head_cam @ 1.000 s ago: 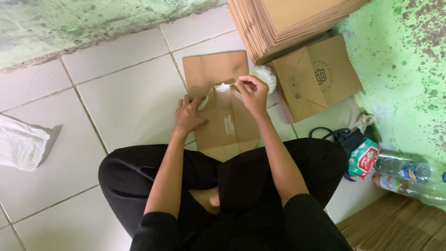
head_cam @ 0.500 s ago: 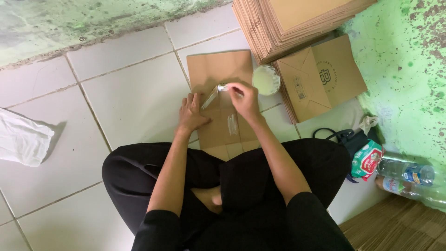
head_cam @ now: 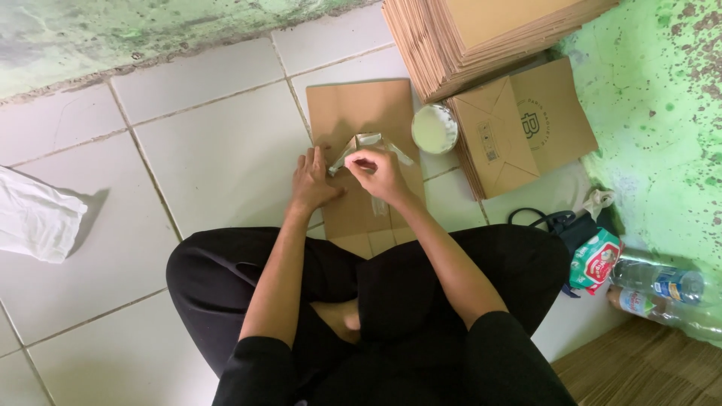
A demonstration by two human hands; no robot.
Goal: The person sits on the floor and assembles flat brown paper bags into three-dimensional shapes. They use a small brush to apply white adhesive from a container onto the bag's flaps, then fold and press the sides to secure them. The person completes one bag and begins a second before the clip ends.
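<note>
A flat brown cardboard sheet (head_cam: 361,113) lies on the white floor tiles in front of my crossed legs. My left hand (head_cam: 312,184) presses flat on its left edge, fingers spread. My right hand (head_cam: 376,171) pinches a small strip of clear plastic (head_cam: 368,143) that arches up above the sheet's middle. A small round white tub (head_cam: 434,128) stands just right of the sheet, apart from both hands.
A tall stack of flat cardboard sheets (head_cam: 489,30) sits at the top right, with folded brown boxes (head_cam: 519,128) below it. A white cloth (head_cam: 34,218) lies far left. Black cable, a colourful packet (head_cam: 596,259) and plastic bottles (head_cam: 662,286) lie by the green wall on the right.
My right hand has drawn back towards me along the sheet, and the clear strip now arches up from it. The white tub stands fully uncovered. My left hand stays pressed down.
</note>
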